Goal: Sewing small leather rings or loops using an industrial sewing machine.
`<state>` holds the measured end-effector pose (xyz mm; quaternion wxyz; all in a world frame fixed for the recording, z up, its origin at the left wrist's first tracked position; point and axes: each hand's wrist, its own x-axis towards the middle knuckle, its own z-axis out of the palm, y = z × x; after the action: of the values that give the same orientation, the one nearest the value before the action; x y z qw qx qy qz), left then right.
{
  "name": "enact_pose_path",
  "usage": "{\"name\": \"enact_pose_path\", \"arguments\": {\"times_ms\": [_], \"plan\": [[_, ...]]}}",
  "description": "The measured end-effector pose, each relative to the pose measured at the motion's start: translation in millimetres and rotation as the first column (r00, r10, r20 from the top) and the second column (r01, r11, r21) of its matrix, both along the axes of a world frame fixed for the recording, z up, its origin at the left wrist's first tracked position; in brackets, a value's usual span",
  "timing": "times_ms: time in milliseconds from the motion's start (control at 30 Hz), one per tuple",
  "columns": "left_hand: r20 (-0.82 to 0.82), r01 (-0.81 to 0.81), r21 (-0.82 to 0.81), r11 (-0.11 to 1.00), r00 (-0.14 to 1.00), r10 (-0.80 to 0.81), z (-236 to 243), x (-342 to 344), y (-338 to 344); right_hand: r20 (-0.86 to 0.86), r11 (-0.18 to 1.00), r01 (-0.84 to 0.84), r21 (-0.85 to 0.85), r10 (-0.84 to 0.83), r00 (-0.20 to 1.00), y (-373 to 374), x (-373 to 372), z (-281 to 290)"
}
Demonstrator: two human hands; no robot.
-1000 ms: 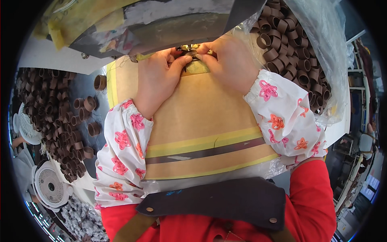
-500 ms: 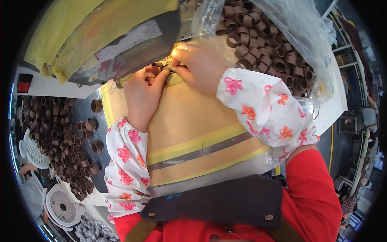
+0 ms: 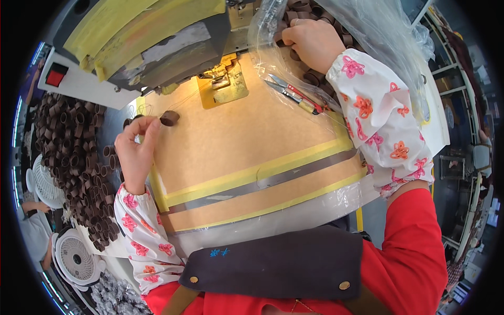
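My left hand is at the left of the taped tan work surface, fingers closed, their hold unclear. A brown ring is right beside its fingertips, with fine threads near it. My right hand is at the brown rings in clear plastic at the upper right, fingers curled over them; what they hold is hidden. Between my hands the lit sewing machine plate and foot show no piece under them. Red-handled snips lie right of the plate.
The machine housing overhangs the top, with a red switch at its left. A large pile of brown rings lies left. Fans and a co-worker's arm are at the lower left. Shelving stands right.
Both hands have left the needle area. My left hand moved down and left beside a ring; my right hand moved up and right to the ring pile, uncovering the plate and snips.
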<state>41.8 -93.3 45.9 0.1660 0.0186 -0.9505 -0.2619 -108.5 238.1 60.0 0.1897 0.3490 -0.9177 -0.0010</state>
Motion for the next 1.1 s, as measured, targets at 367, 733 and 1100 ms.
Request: {"name": "enact_pose_path", "arguments": {"times_ms": [367,733,1100], "plan": [[-0.074,0.16,-0.201,0.966,0.981,-0.178,-32,-38,95,0.001,0.957,-0.145,-0.25,0.15,0.989,-28,21,6],[-0.114,0.168,-0.153,0.974,0.976,-0.187,-42,-58,79,0.33,0.708,0.026,-0.706,0.296,0.896,-82,54,-46],[-0.026,0.258,0.251,0.933,0.965,-0.26,-30,-45,83,0.404,0.652,0.067,-0.755,0.382,0.831,-77,54,-56]]}}
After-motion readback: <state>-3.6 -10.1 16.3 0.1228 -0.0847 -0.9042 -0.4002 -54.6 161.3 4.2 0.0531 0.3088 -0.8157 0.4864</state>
